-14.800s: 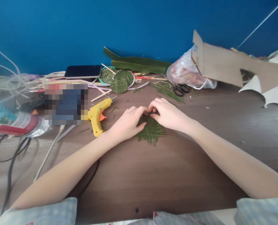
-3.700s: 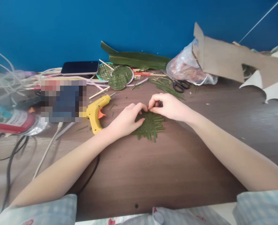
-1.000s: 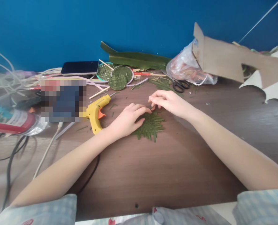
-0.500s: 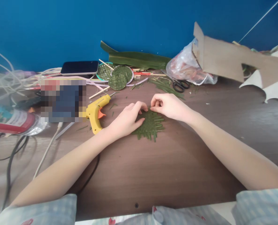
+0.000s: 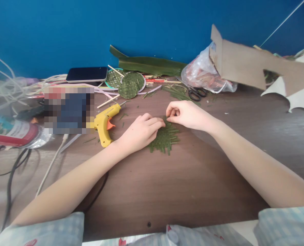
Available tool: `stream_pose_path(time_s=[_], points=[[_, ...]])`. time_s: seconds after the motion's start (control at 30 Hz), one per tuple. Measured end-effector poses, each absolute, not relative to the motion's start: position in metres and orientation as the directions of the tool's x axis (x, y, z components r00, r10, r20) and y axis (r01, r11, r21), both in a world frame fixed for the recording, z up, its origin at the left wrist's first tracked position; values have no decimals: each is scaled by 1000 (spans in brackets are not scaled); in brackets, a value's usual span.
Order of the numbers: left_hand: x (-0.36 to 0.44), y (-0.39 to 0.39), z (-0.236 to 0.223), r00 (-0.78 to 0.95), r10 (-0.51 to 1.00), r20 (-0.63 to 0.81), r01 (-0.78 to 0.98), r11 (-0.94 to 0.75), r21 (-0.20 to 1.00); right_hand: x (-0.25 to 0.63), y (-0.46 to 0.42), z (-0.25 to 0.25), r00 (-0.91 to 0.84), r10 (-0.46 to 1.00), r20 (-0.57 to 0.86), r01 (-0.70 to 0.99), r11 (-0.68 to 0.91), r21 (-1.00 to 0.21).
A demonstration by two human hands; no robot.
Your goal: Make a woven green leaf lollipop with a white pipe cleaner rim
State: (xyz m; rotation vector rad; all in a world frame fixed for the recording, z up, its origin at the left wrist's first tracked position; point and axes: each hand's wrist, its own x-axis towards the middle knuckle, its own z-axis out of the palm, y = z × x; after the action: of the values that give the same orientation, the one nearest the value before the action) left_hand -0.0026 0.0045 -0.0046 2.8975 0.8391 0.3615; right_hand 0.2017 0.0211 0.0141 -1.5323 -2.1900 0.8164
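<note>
- The left hand [image 5: 139, 132] lies flat on the near-left part of a woven green leaf mat [image 5: 165, 138], fingers stretched out and pressing down on it; its grip is wide, closed around nothing.
- The right hand [image 5: 187, 114] sits at the far edge of the mat with thumb and forefinger pinched narrow on the end of a leaf strip [image 5: 167, 120]; the other fingers are curled in.
- The fingertips of the two hands are just beside each other above the mat's far edge.
- The mat lies flat on the brown worktop [image 5: 182, 184], about midway between its left and right edges and closer to the far edge than the near one, with loose strip ends sticking out towards the right and the near side.
- A yellow glue gun [image 5: 106, 122] lies to the left of the left hand, near it but apart.
- Towards the far edge sit two finished round woven discs [image 5: 130, 86], a dark phone [image 5: 87, 74] and long green leaves [image 5: 149, 65] against the blue wall.
- Black-handled scissors [image 5: 194, 94] lie beyond the right hand beside a pile of cut strips [image 5: 178, 94], with a clear plastic bag [image 5: 205, 77] and a piece of cardboard [image 5: 246, 66] behind them.
- Cables [image 5: 11, 171] trail along the left edge of the worktop.
</note>
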Motion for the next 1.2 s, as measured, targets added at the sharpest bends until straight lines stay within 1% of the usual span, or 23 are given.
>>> stream_pose_path(time_s=[0.13,0.4,0.6,0.77,0.83,0.9,1.0,1.07,1.2], points=[[-3,4,-5,812,547,202,519,-836,179,203,22,15,-357,933,-42,699,237,-674],[-2,3,-3,810,558,181,526,-827,196,197,20,18,-369,929,-25,549,196,-812],[-2,4,-2,799,578,169,543,-813,211,196,19,14,-376,926,-27,529,191,-827],[-3,4,-3,778,602,183,554,-793,252,198,19,17,-393,918,-50,525,179,-832],[-3,4,-4,770,610,189,558,-786,265,199,20,18,-384,921,-70,550,167,-818],[-2,4,-3,763,616,197,558,-781,279,201,21,18,-359,931,-70,614,179,-769],[-2,4,-3,755,624,203,558,-773,300,204,22,16,-381,923,-48,709,259,-656],[-1,4,-2,755,627,194,557,-768,315,205,23,14,-421,906,-45,737,312,-600],[-1,4,-2,751,635,183,559,-758,337,206,23,11,-451,890,-69,754,339,-562]])
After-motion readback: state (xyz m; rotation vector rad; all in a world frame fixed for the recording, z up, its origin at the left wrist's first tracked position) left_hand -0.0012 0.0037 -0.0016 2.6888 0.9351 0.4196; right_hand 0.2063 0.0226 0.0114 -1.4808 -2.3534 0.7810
